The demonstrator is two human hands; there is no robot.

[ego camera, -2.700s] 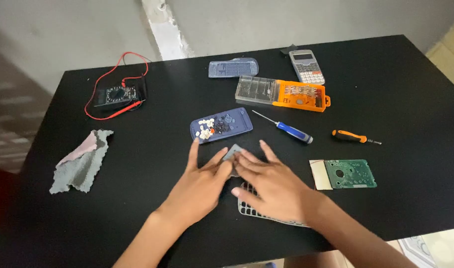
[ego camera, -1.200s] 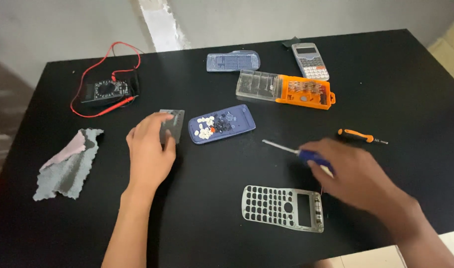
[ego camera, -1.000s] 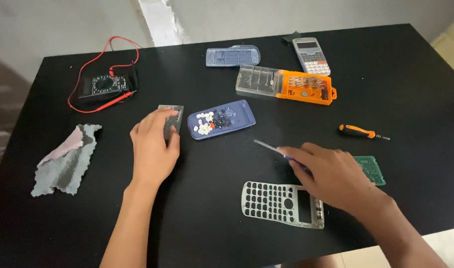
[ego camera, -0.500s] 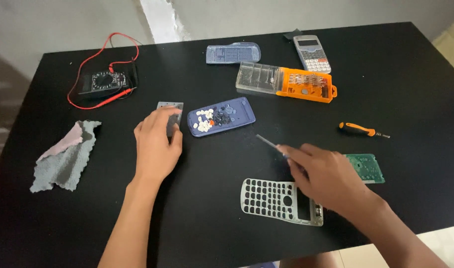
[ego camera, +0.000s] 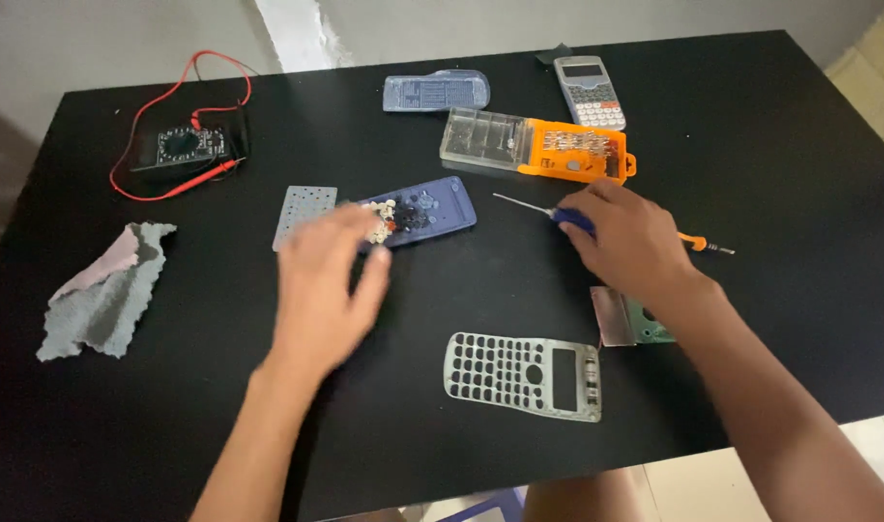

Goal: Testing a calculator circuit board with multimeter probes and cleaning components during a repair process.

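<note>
Gripping a blue-handled screwdriver (ego camera: 558, 215) mid-counter, the right hand (ego camera: 635, 242) is working well inside the counter (ego camera: 790, 145) edges, while the open left hand (ego camera: 328, 280) is hovering empty beside the blue calculator shell (ego camera: 418, 209).

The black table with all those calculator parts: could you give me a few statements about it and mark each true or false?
1. The right hand holds a blue-handled screwdriver. True.
2. The grey cloth lies at the table's right edge. False: it lies at the left.
3. The grey keypad frame lies nearest the person. True.
4. The left hand rests on the multimeter. False: it is by the blue calculator shell.
5. The orange bit case stands open. True.
</note>
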